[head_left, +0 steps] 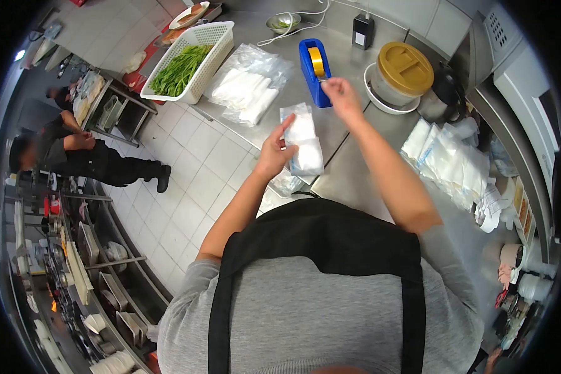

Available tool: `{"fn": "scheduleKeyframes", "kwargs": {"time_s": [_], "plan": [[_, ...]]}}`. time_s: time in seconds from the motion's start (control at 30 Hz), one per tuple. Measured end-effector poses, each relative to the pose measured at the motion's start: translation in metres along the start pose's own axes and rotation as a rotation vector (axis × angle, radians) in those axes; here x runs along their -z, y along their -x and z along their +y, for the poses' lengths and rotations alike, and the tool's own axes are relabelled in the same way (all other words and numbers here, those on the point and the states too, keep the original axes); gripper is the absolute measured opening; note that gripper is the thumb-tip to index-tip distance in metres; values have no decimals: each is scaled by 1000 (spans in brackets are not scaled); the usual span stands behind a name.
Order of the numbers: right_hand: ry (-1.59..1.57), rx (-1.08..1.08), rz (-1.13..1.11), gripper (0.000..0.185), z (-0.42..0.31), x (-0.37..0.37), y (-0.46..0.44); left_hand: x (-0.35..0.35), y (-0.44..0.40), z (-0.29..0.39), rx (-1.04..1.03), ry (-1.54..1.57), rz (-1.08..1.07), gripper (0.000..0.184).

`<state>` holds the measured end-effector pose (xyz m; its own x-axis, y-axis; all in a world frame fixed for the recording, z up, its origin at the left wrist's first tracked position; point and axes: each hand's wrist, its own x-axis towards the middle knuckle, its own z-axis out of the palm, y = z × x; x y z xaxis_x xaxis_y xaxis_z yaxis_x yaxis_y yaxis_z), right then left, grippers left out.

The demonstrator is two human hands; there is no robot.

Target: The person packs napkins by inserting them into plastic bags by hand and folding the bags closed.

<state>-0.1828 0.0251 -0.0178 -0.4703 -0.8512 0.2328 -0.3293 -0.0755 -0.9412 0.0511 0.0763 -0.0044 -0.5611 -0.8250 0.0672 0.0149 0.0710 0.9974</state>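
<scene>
My left hand (pixel 275 149) grips a folded bundle of white plastic bags (pixel 304 149) in a clear wrapper, thumb and fingers closed on its left side. My right hand (pixel 343 98) is at the cutter end of a blue tape dispenser (pixel 320 95), its thumb and forefinger pinched together on the end of the tape. A yellow roll of tape (pixel 316 61) sits in the dispenser. Left of the dispenser lies a pile of similar white bundles (pixel 246 93) in clear plastic.
A white basket (pixel 221 53) of green vegetables (pixel 181 70) stands at the counter's left edge. A tub with a mustard lid (pixel 406 65) and more plastic bags (pixel 452 159) are on the right. Another person (pixel 75 149) stands across the tiled floor (pixel 199 156).
</scene>
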Motion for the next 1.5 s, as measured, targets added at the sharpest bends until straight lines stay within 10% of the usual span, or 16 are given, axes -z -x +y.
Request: {"fn": "scheduleKeyframes", "kwargs": {"time_s": [0.33,0.73,1.13,1.5], "plan": [[-84,-727,-250,22,-15,-11,-87,26,1,11,-15,-56,281,73],[-634,-503,-148,32,-10,10,5,26,10,16,-9,-42,315,75],[-356,-139,-4,26,128,-18,-18,43,28,17,-64,-136,371,77],[439,319,-450,20,20,49,-7,60,30,19,-175,-225,509,79]]}}
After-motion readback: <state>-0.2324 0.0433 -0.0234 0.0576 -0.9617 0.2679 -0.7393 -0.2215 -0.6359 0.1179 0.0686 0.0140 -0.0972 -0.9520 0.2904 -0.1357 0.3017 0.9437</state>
